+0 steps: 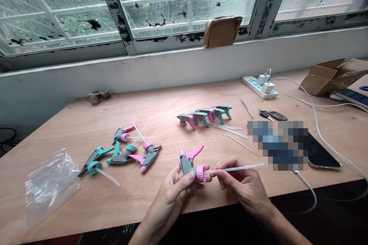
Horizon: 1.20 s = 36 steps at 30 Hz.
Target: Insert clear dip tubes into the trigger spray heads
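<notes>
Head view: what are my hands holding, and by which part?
Your left hand holds a spray head by its gray body, beside the pink collar. Your right hand pinches a clear tube near its collar end.

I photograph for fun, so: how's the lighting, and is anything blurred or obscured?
Head view: daylight comes through the streaked glass windows; blocky pixels hide whatever lies beside the flat black phone; the pink-and-grey plastic spray head in the left hand looks fairly sharp; under the brown wooden table it is dark.
</notes>
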{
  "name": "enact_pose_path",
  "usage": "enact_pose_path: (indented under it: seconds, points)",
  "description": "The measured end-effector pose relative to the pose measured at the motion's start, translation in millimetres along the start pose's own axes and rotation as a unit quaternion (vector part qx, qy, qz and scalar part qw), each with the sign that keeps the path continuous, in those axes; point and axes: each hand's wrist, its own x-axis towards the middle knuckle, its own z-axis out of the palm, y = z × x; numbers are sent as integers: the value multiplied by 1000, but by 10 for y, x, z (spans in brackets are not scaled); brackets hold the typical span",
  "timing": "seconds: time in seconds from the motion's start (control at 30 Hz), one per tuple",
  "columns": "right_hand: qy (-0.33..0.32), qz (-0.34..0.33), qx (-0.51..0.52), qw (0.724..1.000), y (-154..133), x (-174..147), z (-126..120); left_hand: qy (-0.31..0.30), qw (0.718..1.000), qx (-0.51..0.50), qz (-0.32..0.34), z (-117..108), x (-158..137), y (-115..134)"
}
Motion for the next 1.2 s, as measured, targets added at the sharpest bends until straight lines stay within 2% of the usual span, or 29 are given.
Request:
enact_pose_path:
  seconds: [0.2, 0.47, 1.2]
  points:
    - [19, 9, 50, 999, -31, 33, 26, -23, 999, 29, 10, -32, 12, -62]
    - [37, 10, 55, 998, -22, 64, 9, -52, 993, 96, 37, -78, 17, -113]
    - [-3, 9, 32, 999, -39, 41, 84, -81, 982, 158, 59, 9, 19, -51]
